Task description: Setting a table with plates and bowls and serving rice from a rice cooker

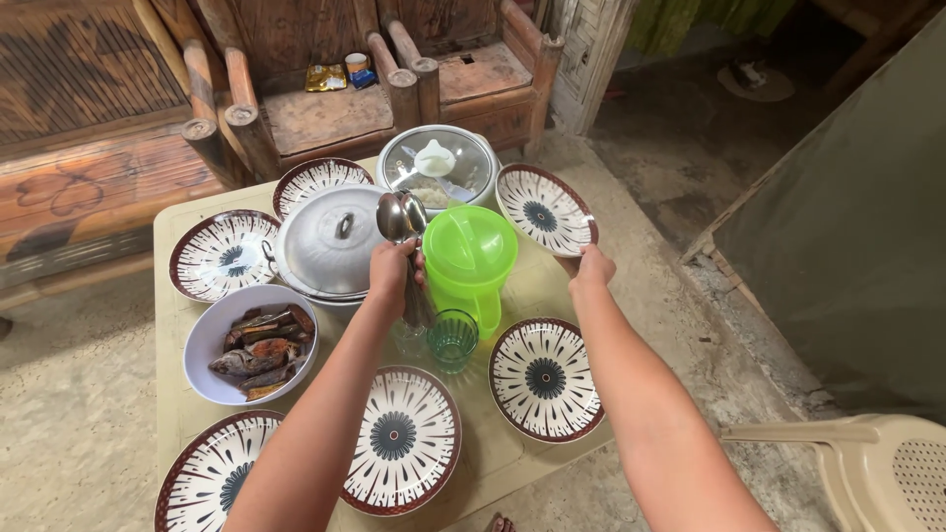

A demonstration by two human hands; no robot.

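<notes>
Nearest the camera, two patterned plates [399,440] lay on the front of the beige table [512,458], with a third [545,378] to the right. Behind them stood a green glass [452,340] and, to the left, a pale bowl [212,340] of dried fish [264,353]. The left hand [394,271] was closed around a bunch of cutlery [402,219], spoon bowls pointing up, handles hanging down over the glass area. Just beside it stood a green jug [471,258]. The right hand [591,266] pinched the near rim of a tilted plate [545,208], fingers closed on its edge at the table's right side. Farther back sat a metal-lidded pot [335,241], two more plates [225,254], and a glass-lidded rice cooker [438,166]. A wooden bench [325,113] stood beyond.
</notes>
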